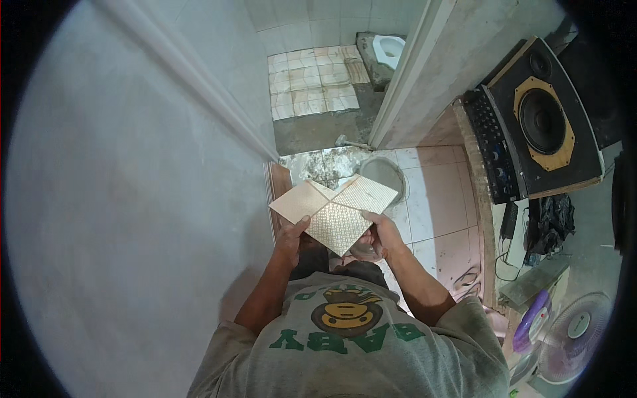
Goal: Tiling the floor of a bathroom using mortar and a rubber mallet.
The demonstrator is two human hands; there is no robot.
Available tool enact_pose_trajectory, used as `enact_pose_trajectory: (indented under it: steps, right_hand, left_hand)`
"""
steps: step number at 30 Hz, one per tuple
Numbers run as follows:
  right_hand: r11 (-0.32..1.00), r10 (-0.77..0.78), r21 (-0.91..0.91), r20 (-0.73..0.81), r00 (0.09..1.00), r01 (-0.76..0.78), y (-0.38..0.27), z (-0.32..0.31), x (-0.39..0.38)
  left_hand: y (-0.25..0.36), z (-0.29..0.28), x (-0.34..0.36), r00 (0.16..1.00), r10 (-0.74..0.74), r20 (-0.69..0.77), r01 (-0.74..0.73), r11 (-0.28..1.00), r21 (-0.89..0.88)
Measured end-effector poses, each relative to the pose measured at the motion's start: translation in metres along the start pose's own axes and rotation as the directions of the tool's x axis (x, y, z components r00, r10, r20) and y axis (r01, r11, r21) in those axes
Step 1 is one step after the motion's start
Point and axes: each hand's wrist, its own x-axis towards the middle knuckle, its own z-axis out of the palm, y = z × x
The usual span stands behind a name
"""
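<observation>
A few square, cream-coloured ceramic tiles (338,227) are held fanned out in front of my body, their upward faces covered in a fine grid pattern. My left hand (290,240) grips their near left edge, thumb on top. On the near right edge my right hand (384,235) is closed, its thumb over the tile and its fingers partly underneath. Just beyond the tiles stands a round grey bucket (386,178), partly covered by them. Another roundish container (364,251) shows only in part below my right hand.
Past the doorway, light square tiles (312,83) cover part of a rough grey floor, near a white squat toilet (388,50). A hammer (352,142) lies at the threshold. At right are a large speaker (544,119), an audio mixer (492,149) and a fan (574,335). A wall (133,199) rises close on the left.
</observation>
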Motion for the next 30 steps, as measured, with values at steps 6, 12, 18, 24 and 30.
enact_pose_trajectory:
  steps: [6,12,18,24,30]
  right_hand:
    - [0.992,0.047,0.124,-0.075,0.996,-0.037,-0.04,0.008,0.074]
    - [0.986,0.157,-0.009,-0.276,0.948,-0.166,-0.069,0.014,0.145]
    - [0.979,-0.084,-0.204,-0.398,0.914,0.002,-0.143,0.02,0.184]
    - [0.98,-0.052,-0.192,-0.504,0.862,-0.054,-0.168,0.014,0.215]
    - [0.942,-0.071,-0.317,-0.507,0.859,-0.108,-0.218,0.006,0.262]
  left_hand:
    - [0.051,0.013,0.099,0.982,-0.162,0.094,0.157,0.986,0.062]
    - [0.099,0.019,0.223,0.987,-0.153,0.045,0.132,0.942,0.309]
    - [0.179,0.008,0.306,1.0,-0.016,0.019,0.009,0.943,0.332]
    - [0.248,0.014,0.362,0.989,0.067,-0.131,-0.028,0.959,0.281]
    - [0.288,0.053,0.413,0.98,0.046,-0.194,-0.016,0.988,0.154]
